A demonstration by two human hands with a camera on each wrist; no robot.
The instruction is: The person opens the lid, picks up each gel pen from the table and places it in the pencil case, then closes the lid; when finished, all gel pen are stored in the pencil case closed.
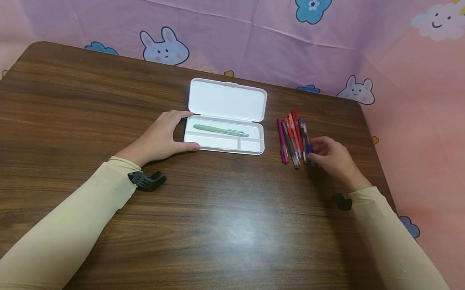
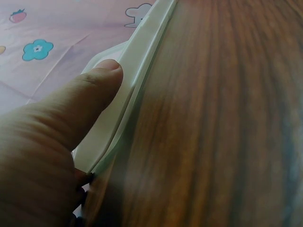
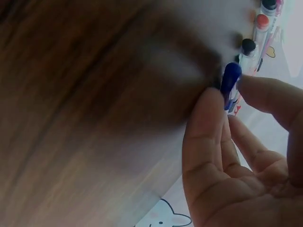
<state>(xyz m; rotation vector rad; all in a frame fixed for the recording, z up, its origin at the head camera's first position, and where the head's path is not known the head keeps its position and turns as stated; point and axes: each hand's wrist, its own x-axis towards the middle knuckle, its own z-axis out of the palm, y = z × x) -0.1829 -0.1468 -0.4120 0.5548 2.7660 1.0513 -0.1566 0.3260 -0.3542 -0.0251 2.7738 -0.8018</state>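
A white pencil case [image 1: 227, 102] lies with its lid folded back at the middle of the table. In its rear compartment is a green pen [image 1: 217, 130]. My left hand [image 1: 158, 136] holds the case by its left end; the left wrist view shows the thumb [image 2: 97, 87] against the case's front wall. Right of the case lies a bunch of pens [image 1: 292, 137] in pink, red, black and purple. At the bunch's right edge my right hand [image 1: 333, 160] pinches a blue pen [image 3: 230, 78] by its end, between thumb and fingers.
The brown wooden table [image 1: 196, 230] runs back to a printed cloth [image 1: 230, 35] hung behind it and along its right side. In the right wrist view, capped pen ends [image 3: 248, 47] stand close beyond the blue one.
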